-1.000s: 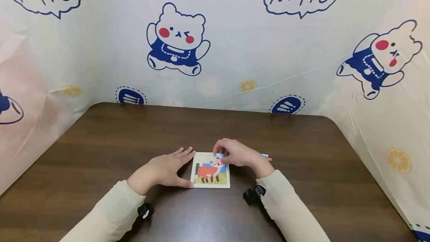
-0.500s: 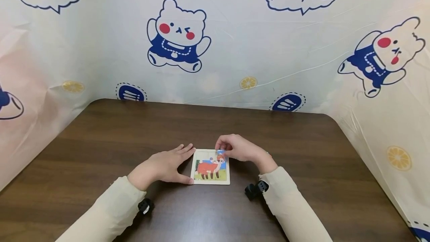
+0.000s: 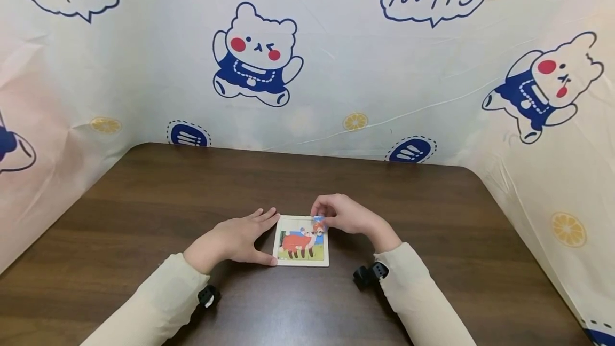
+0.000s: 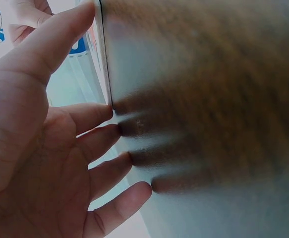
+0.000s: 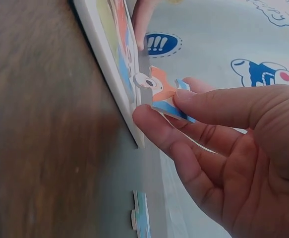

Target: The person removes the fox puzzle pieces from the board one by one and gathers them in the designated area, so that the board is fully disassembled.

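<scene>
A square picture puzzle of a reddish animal, set in a pale frame (image 3: 301, 263), lies flat on the table. My left hand (image 3: 233, 243) rests along its left side, fingers spread and thumb at the lower left corner. In the left wrist view, the fingertips (image 4: 117, 130) touch the tabletop and the thumb meets the frame's edge. My right hand (image 3: 351, 217) pinches a puzzle piece (image 5: 159, 90) between thumb and fingers over the frame's upper right corner. Orange, white and blue with an eye printed on it, this piece is tilted. The puzzle's top row shows bare backing.
Another puzzle piece (image 5: 142, 214) lies on the table beyond the frame's right side, hidden in the head view by the right arm. Brown wooden table (image 3: 192, 186) surrounds the frame. A printed curtain (image 3: 331, 68) hangs behind and at both sides.
The right hand has shifted slightly to the right with the puzzle piece, staying over the upper right corner. The loose piece behind the right wrist is now covered. The left hand stays put.
</scene>
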`<state>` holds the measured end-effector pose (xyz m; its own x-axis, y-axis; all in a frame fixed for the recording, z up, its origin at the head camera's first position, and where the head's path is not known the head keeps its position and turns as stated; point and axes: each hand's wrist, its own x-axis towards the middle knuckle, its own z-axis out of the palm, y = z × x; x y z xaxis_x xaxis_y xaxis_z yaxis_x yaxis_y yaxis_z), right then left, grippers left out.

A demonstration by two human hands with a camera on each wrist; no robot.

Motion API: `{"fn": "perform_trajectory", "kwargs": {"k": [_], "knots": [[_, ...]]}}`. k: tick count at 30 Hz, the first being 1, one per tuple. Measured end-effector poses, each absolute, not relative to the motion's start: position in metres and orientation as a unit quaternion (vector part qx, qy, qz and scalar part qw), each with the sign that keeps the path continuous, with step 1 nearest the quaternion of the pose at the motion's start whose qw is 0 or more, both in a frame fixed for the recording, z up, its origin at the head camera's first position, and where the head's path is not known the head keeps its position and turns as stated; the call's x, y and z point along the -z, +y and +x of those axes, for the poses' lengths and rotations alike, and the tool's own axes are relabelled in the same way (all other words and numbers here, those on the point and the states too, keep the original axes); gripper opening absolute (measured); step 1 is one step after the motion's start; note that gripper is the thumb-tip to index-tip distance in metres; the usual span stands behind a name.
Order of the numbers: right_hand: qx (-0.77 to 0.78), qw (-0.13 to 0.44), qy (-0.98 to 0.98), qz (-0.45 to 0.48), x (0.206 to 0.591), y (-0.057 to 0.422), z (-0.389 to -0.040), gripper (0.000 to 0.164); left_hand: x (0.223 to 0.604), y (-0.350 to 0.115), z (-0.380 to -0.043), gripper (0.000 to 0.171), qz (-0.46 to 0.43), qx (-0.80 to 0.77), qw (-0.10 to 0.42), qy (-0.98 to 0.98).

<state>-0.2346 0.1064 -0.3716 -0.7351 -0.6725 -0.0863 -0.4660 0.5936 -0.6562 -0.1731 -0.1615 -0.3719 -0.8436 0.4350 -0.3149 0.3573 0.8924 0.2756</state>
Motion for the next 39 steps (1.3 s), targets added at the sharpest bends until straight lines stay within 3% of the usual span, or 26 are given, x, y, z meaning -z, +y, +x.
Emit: {"fn": "perform_trajectory", "kwargs": {"k": [39], "knots": [[0.312,0.151,0.888,-0.301,0.371,0.176,-0.229,0.015,0.371,-0.162,-0.172,0.102,0.209,-0.102,0.184,0.955]]}}
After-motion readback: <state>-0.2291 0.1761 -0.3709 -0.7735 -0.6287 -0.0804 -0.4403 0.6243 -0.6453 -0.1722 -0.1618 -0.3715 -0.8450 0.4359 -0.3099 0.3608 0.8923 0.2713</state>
